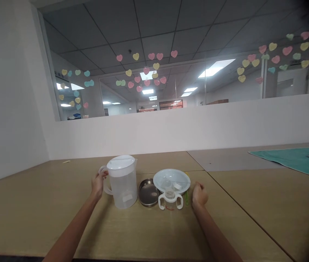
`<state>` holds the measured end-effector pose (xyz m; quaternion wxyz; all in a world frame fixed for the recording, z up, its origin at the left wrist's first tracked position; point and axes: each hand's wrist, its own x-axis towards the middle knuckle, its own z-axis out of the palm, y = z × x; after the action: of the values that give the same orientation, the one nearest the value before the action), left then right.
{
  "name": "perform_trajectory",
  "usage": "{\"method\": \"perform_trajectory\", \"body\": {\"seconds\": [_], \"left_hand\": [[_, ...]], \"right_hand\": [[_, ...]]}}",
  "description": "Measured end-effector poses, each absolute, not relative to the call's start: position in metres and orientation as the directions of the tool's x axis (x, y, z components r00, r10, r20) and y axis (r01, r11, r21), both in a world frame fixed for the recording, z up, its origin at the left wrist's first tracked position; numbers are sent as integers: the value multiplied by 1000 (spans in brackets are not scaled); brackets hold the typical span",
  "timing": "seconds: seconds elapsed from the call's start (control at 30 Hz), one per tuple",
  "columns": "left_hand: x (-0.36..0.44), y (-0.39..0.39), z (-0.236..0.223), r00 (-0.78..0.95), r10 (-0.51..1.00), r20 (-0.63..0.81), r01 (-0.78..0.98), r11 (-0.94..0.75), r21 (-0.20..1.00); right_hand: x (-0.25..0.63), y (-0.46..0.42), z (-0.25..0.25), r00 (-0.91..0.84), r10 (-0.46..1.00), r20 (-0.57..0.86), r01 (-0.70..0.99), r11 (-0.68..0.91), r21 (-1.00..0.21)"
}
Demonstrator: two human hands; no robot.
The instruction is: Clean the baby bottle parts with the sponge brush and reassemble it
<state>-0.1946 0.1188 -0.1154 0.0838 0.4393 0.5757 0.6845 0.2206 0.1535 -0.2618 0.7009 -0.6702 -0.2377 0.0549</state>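
Left hand (97, 186) grips a cylindrical, translucent plastic pitcher (123, 185); the right hand (199, 195) curls closed.

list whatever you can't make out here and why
All in the head view:
- Right hand: its own curled fingers hide whether it holds anything.
- Label on the pitcher: too small and blurred to read.
- Red marks on the bottle: too small.
- Green item: partly covered by the bowl.
- Teal cloth: cut off by the right edge.
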Motion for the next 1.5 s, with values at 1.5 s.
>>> {"method": "perform_trajectory", "body": {"seconds": [1.5], "left_hand": [[-53,121,-35,-30,746,666,933,-217,286]], "right_hand": [[219,150,-253,822,567,-41,1,-74,-997]]}}
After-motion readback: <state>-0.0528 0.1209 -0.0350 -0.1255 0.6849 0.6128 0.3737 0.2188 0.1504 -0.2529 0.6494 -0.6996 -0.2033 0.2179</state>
